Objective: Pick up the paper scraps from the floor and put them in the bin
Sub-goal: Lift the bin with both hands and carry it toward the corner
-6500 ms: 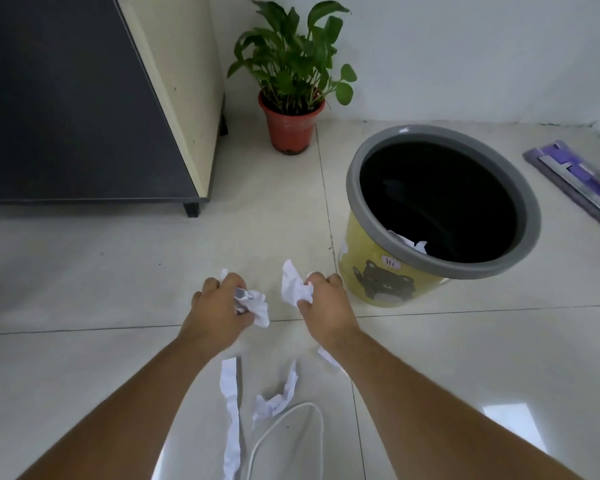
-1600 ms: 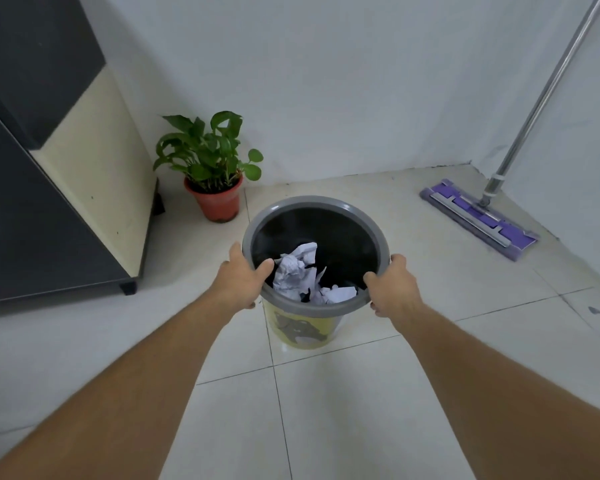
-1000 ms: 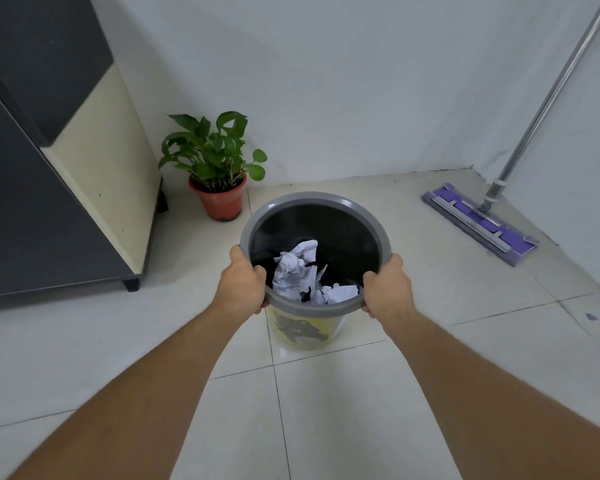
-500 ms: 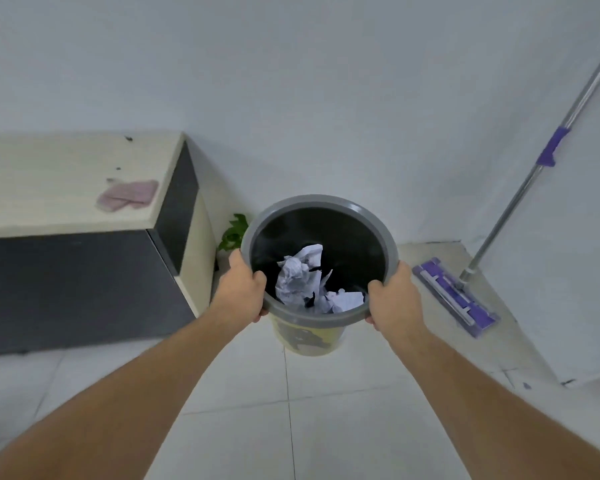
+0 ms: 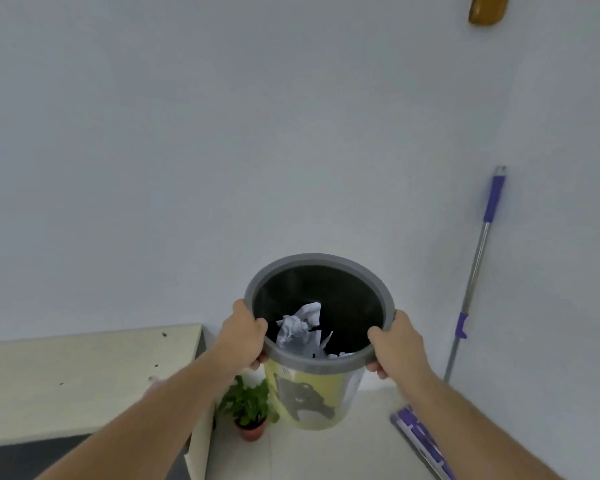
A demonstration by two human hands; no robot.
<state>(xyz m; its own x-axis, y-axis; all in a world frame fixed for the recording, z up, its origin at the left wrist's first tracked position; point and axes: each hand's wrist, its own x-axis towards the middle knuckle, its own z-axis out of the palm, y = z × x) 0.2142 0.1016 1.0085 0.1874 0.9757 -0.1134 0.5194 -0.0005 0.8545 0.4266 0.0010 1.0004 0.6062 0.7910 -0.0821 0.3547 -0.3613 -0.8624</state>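
Two hands are closed on the grey rim of the bin, one on each side: the left hand on the near-left edge, the right hand on the near-right edge. Each grip is wrapped over the rim, thumb on top, fingers underneath. Opposite holds are probably used so that the bin is kept level and upright while it is raised clear of the floor. The paper scraps are seen crumpled inside it, low against the black lining, so none should be spilled. A potted plant is seen below on the floor, beside a pale surface; a mop is leaned against the wall. The collecting is judged to be done.
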